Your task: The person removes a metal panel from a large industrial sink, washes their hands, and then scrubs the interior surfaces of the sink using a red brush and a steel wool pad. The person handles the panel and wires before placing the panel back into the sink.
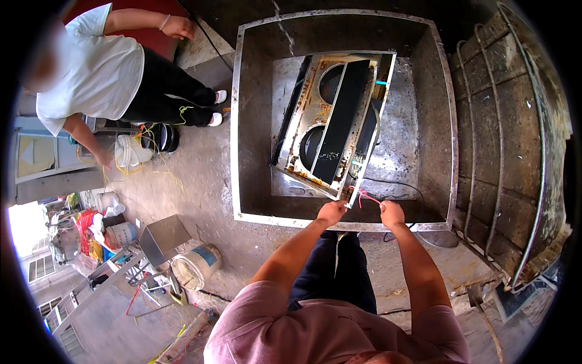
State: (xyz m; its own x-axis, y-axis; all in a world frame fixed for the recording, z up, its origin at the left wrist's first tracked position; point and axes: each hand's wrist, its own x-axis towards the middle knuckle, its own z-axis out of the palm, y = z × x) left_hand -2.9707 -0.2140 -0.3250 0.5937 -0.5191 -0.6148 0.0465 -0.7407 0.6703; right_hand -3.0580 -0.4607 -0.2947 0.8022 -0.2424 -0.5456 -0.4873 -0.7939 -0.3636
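A rusty, greasy range hood [314,115] with two round openings and a long black panel lies at a slant inside a large square metal tank [254,219]. A pink cord [362,194] is looped round its near corner. My left hand [332,212] is closed at that corner, its fingers seemingly on the end of the metal edge. To its right, my right hand [391,213] is closed on the pink cord, which runs taut back to the hood. Both hands are over the tank's near rim.
A dark cable [400,183] trails from the hood across the tank floor. At left stands a person [97,73] in a white shirt, beside a white bucket [130,151]. Another bucket [197,267], a metal box [163,239] and a ladder [97,291] lie lower left. A barred metal frame [497,133] rises at right.
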